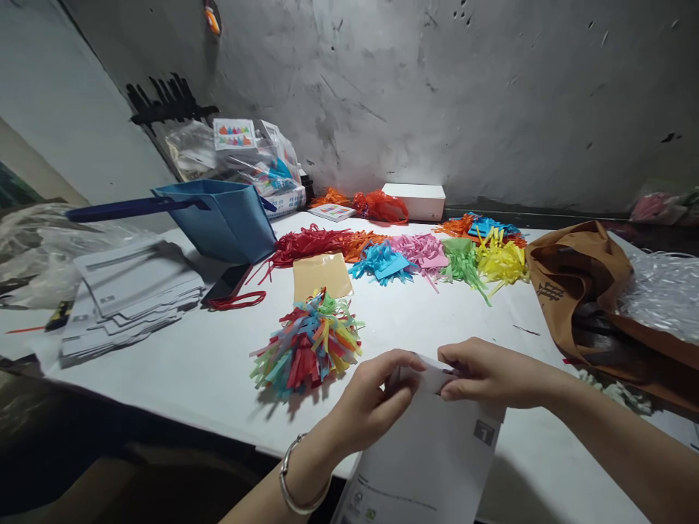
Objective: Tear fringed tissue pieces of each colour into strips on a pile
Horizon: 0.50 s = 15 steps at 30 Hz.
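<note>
My left hand (371, 404) and my right hand (491, 375) both pinch the top edge of a white flat carton sheet (431, 458) near the table's front edge. The sheet has a grey square mark at its right side and small print at the bottom. A metal bangle sits on my left wrist. Just left of my hands lies a mixed bundle of multicoloured paper strips (306, 343). Behind it rests a yellow paper sheet (321, 275).
Piles of red, orange, blue, pink, green and yellow strips (415, 255) line the back of the white table (207, 364). A blue bag (223, 218), a stack of flat white cartons (131, 295), a white box (415, 200) and a brown cloth bag (590, 291) stand around.
</note>
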{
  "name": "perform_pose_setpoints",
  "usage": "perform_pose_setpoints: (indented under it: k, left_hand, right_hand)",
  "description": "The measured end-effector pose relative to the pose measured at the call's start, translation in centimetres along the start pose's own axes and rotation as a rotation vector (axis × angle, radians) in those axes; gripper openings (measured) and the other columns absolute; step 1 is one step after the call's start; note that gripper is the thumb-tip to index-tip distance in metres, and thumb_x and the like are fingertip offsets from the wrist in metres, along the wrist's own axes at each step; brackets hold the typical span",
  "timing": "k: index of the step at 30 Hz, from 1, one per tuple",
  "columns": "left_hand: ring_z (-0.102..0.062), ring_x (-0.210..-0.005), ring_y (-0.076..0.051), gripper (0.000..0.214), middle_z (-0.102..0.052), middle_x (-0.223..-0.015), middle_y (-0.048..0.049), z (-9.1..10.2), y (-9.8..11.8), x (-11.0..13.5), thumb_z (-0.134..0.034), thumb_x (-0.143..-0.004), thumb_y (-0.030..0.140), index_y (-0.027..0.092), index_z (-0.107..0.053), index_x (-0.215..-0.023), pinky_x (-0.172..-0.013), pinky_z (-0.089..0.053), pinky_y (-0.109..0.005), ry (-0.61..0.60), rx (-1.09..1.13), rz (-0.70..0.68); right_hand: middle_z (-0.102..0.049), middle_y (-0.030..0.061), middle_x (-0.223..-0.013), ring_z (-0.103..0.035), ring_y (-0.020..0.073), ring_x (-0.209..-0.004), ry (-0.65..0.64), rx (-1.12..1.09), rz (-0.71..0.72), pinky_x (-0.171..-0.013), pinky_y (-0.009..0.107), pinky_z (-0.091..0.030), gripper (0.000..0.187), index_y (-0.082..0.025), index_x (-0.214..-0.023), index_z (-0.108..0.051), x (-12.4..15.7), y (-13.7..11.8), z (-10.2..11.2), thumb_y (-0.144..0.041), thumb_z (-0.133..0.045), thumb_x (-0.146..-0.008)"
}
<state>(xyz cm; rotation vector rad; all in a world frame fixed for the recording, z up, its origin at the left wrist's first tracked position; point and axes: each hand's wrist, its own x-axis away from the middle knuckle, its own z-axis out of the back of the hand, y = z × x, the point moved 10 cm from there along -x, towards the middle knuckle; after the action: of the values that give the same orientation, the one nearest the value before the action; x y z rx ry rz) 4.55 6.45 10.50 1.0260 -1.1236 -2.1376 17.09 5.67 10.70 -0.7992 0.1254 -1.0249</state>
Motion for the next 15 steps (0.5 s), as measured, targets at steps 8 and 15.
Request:
perform_pose_setpoints:
  k: [8,15]
  left_hand:
    - [-0.063,-0.084,-0.016,0.026,-0.07,-0.1,-0.0032,0.0,-0.2,0.7,-0.058,-0.097,0.023,0.026,-0.057,-0.122,-0.071,-0.046,-0.023,0.018,0.055,0.041]
    - [-0.065,-0.081,-0.016,0.037,-0.072,-0.092,-0.0033,-0.4,-0.8,1.1,-0.057,-0.1,0.037,0.024,-0.053,-0.134,-0.07,-0.047,-0.023,-0.013,0.336,0.224]
  right_hand:
    - [-0.036,-0.0082,-0.057,-0.03,0.008,-0.057,0.049,-0.121,-0.026,-0.049,0.023,-0.022,0.036,-0.02,-0.063,-0.045,0.2,0.2,-0.7,-0.039,-0.065,-0.085]
    - [-0.038,-0.0084,-0.054,-0.031,0.0076,-0.054,0.07,-0.08,-0.068,-0.047,0.023,-0.022,0.033,-0.019,-0.061,-0.048,1.0,-0.3,-1.4,-0.032,-0.067,-0.084]
